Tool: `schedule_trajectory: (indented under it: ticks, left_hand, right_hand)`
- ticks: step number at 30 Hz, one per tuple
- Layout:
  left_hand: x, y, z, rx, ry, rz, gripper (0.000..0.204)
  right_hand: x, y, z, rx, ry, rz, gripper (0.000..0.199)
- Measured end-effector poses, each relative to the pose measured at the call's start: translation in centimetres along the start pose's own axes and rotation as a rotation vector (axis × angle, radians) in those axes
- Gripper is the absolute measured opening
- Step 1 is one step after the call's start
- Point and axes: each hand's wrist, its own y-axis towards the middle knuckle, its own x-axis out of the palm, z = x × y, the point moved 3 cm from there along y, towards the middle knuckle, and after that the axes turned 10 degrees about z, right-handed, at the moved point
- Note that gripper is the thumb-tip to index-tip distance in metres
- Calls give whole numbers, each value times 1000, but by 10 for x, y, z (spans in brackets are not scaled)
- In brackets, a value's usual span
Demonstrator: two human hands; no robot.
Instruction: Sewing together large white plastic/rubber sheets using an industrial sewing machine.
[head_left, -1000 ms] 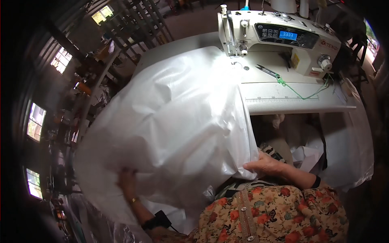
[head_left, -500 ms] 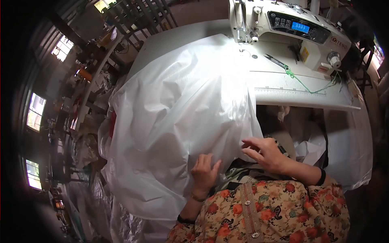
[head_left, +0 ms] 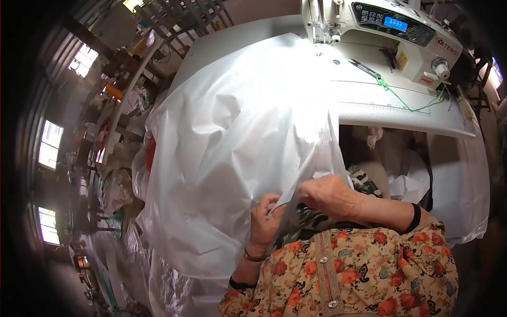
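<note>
My left hand [head_left: 265,222] and right hand [head_left: 328,194] both pinch the lower edge of the white fabric [head_left: 248,137] at lower centre of the frame, fingers curled closed on it. The fabric spreads up across the desk [head_left: 422,113] to the sewing machine [head_left: 380,26] at upper right. My grip looks tight, though folds hide my fingertips.

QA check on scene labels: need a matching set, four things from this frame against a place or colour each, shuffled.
Things:
1. white fabric
2. sewing machine
3. green thread
4. left hand

Places or colours:
A. lies across the white table right of the needle
B. gripping the cloth's lower edge beside the right hand
C. stands at the table's far end, blue screen lit
D. draped off the table's near-left side

Pairs: 1-D, 2-C, 3-A, 4-B
</note>
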Motion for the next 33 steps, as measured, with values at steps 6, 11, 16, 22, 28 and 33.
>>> schedule_trajectory:
  ticks: [6, 11, 16, 22, 28, 33]
  left_hand:
    - [-13, 17, 29, 367, 573, 174, 30]
    - [-19, 18, 40, 531, 969, 132, 44]
    - [-31, 22, 48, 600, 1098, 167, 55]
    - [-33, 9, 44, 544, 1215, -106, 60]
    - [-39, -1, 55, 725, 945, 77, 44]
    - [-41, -1, 39, -167, -47, -136, 10]
  right_hand:
    - [15, -13, -13, 2, -25, -454, 17]
    - [3, 7, -21, -174, 72, -32, 34]
    - [34, 19, -16, -131, -171, -435, 41]
    - [57, 23, -12, -170, -272, -284, 21]
    - [37, 3, -46, -128, 10, -339, 14]
    - [15, 0, -80, -185, 261, -325, 19]
